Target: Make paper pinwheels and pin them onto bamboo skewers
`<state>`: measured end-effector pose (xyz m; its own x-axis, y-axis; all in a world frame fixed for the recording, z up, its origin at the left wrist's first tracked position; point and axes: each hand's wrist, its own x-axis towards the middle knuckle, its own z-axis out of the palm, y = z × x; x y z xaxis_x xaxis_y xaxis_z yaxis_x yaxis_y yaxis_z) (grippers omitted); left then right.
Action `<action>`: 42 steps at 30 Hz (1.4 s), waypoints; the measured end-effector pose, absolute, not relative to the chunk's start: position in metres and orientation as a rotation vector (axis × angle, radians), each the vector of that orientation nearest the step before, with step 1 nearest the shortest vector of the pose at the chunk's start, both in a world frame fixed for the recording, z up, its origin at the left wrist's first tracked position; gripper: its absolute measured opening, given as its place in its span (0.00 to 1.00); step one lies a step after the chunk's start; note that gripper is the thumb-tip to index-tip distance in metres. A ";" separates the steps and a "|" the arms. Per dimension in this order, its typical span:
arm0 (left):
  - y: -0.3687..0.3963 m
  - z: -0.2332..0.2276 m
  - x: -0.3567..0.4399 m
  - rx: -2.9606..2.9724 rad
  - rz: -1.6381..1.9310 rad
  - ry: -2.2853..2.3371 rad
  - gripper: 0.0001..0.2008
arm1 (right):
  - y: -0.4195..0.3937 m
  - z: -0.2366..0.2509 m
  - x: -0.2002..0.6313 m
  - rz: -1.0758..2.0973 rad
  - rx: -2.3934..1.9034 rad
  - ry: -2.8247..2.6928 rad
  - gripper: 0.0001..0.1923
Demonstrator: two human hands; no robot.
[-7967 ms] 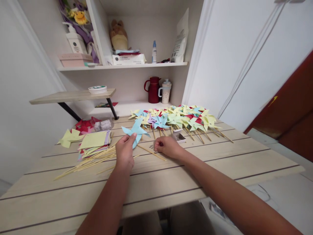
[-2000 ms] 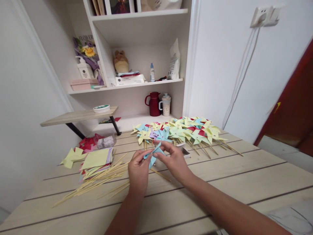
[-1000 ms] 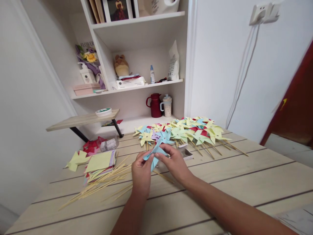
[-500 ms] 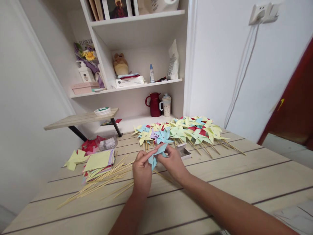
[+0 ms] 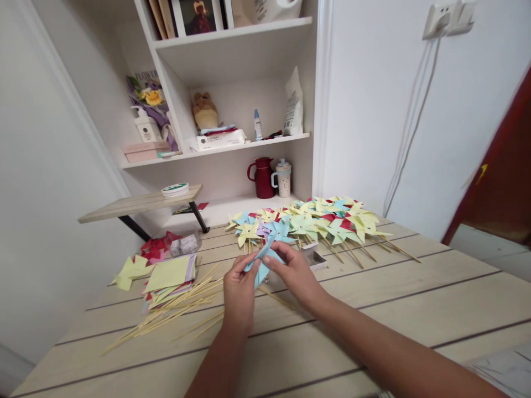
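Note:
Between my two hands is a light blue paper pinwheel (image 5: 262, 270), its folded blades partly covered by my fingers. My left hand (image 5: 240, 284) pinches its left side, thumb toward me. On the other side my right hand (image 5: 292, 271) grips it, with the thumb pressed near the centre. Under the hands, a thin wooden stick (image 5: 277, 298) lies on the table. A small open box (image 5: 317, 258) stands just beyond my right hand. Behind my fingers lie many finished pinwheels (image 5: 305, 225) in yellow, blue, green and red, on sticks.
Left of my hands lie loose wooden sticks (image 5: 166, 312) and a stack of coloured paper squares (image 5: 168, 273). A yellow cut paper (image 5: 130, 272) and a clear plastic box (image 5: 185, 243) sit farther left. A small raised shelf (image 5: 141, 204) stands behind. A red jug (image 5: 263, 178) and a cup (image 5: 282, 179) are at the back.
My fingers have shifted on the blue pinwheel, which is turned so that its blades show more openly. The right thumb has moved over toward its middle. The view has shifted slightly.

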<state>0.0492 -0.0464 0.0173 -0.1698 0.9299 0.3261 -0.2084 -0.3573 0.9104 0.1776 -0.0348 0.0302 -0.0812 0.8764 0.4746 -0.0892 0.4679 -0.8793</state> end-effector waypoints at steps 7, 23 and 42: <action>-0.046 0.014 0.043 1.575 1.668 1.032 0.11 | -0.032 0.025 0.179 0.901 -0.815 -1.401 0.04; -0.059 0.018 0.042 2.192 2.032 1.124 0.05 | -0.044 0.031 0.193 0.204 -0.595 -1.661 0.04; -0.064 0.030 0.029 2.894 2.068 1.131 0.11 | -0.043 0.033 0.200 0.048 -0.560 -1.744 0.08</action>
<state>0.0293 -0.0638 0.0295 0.2698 0.1219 0.9552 0.7387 -0.6625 -0.1241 0.1999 -0.0434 0.0327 -0.1410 0.3917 0.9092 0.3409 0.8814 -0.3268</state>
